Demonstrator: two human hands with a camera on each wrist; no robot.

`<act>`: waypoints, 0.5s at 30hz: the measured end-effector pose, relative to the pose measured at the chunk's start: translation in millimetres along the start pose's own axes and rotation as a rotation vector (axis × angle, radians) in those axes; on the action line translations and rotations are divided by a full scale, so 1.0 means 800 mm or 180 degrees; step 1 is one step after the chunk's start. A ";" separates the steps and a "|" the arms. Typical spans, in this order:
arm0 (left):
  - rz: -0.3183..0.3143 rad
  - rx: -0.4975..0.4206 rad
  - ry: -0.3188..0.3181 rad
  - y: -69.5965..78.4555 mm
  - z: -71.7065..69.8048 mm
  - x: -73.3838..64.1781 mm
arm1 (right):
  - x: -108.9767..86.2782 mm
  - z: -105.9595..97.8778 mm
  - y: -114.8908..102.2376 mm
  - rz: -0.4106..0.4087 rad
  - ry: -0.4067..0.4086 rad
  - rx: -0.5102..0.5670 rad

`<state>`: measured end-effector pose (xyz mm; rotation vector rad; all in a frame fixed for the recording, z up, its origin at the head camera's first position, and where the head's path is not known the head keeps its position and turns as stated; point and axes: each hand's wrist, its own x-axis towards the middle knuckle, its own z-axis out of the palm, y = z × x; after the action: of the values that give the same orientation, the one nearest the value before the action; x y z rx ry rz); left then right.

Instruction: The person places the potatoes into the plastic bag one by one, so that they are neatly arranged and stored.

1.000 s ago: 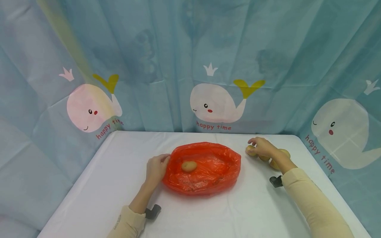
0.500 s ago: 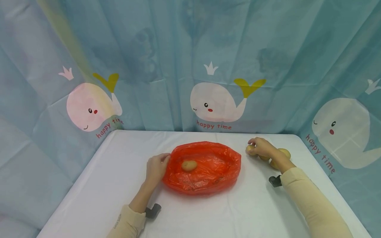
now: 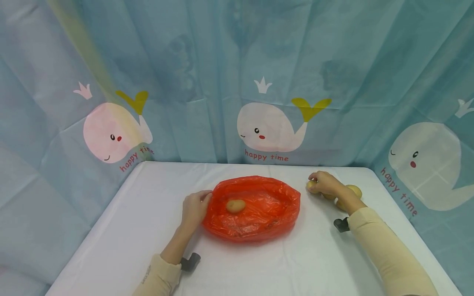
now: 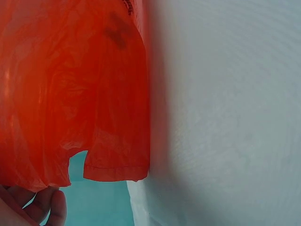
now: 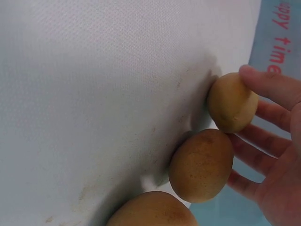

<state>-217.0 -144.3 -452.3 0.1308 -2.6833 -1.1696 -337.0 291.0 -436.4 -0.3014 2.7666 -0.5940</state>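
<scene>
A red plastic bag (image 3: 255, 234) stands spread open in the middle of the table, with one potato (image 3: 235, 206) inside. At the bag's left rim my left hand (image 3: 194, 207) pinches the plastic; the left wrist view shows its fingers (image 4: 57, 207) at the bag's edge. To the right of the bag, my right hand (image 3: 326, 183) holds a small potato (image 5: 230, 103), thumb on one side and fingers behind. A second potato (image 5: 202, 165) lies right beside it, close to the fingers. Partly cut off by the frame is a larger potato (image 5: 153, 212).
Another potato (image 3: 354, 190) shows beyond the right wrist, at the table's right side. White cloth covers the table (image 3: 259, 267). Behind and at both sides hangs a blue curtain (image 3: 207, 123) with printed whales. Dark wrist-worn devices (image 3: 190, 262) stick out from both wrists.
Hardly anything differs: both hands stay in place at the bag and at the potato. The right forearm has shifted very slightly left.
</scene>
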 end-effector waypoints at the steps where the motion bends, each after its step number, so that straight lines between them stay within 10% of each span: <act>1: -0.0005 0.0003 0.0001 0.000 0.000 0.000 | 0.000 0.000 0.000 -0.0012 -0.0005 -0.0004; 15: -0.0005 0.0012 -0.0023 0.002 -0.002 -0.001 | 0.002 0.003 0.002 -0.0062 0.0003 -0.0158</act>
<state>-215.7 -144.6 -450.4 0.1294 -2.6923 -1.1678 -338.2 291.1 -439.8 -0.3393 2.7855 -0.5310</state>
